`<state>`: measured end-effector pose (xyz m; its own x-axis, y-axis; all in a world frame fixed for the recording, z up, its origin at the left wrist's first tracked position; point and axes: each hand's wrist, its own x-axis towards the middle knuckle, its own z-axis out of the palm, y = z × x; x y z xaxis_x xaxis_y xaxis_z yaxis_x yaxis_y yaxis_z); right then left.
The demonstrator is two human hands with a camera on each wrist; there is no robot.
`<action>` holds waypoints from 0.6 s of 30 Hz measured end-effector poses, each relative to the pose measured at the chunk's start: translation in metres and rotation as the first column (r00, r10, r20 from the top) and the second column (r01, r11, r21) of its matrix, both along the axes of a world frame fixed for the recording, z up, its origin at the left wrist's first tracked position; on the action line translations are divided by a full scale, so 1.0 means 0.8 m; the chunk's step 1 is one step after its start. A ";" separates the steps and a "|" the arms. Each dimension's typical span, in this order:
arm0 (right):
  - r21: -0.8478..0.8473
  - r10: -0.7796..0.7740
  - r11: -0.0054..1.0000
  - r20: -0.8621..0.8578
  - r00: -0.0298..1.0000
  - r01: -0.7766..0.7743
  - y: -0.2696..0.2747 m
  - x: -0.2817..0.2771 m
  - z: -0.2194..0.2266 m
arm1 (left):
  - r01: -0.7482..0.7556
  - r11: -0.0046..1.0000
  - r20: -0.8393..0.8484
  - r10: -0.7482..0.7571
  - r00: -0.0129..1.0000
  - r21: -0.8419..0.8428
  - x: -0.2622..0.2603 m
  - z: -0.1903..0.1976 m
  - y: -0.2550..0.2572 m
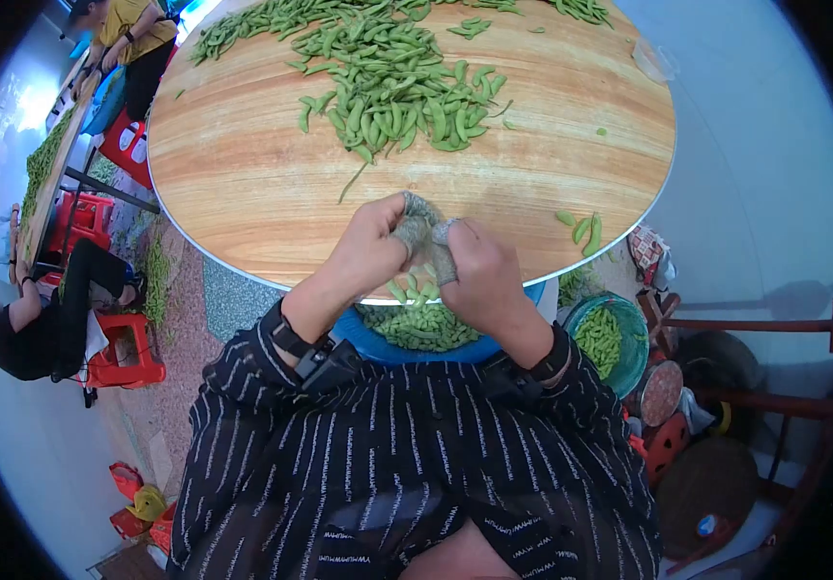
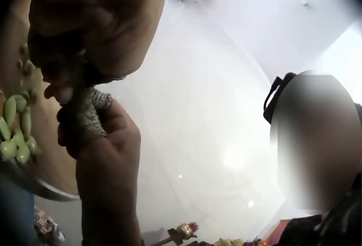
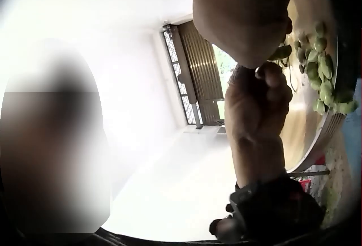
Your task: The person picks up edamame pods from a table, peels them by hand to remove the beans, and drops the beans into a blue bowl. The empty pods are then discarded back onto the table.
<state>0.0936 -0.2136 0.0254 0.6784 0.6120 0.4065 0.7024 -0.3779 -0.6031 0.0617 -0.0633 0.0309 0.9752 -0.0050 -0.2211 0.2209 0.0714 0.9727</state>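
Observation:
Both hands meet over the front edge of the round wooden table [image 1: 552, 184], with grey knitted covers on some fingers. My left hand [image 1: 373, 237] has its fingers curled in a pinch against those of my right hand [image 1: 482, 273]. In the left wrist view a bit of green pod [image 2: 85, 107] shows between the fingertips; most of it is hidden by the hands. Several pale green soybean pods [image 1: 415, 290] lie at the table's edge just below the hands. Beneath them a blue basin [image 1: 349, 333] holds many more pods.
A large heap of green soybean pods [image 1: 397, 97] covers the table's far middle. A few loose pods [image 1: 590, 235] lie at the right edge. A green basin [image 1: 641, 343] of pods stands on the right floor. Other people sit at a table on the left beside red stools [image 1: 127, 353].

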 end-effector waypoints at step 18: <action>0.491 0.293 0.849 -0.746 0.598 0.197 -0.006 0.010 -0.009 | 0.026 0.972 0.077 -0.008 0.997 -0.233 -0.005 -0.019 0.008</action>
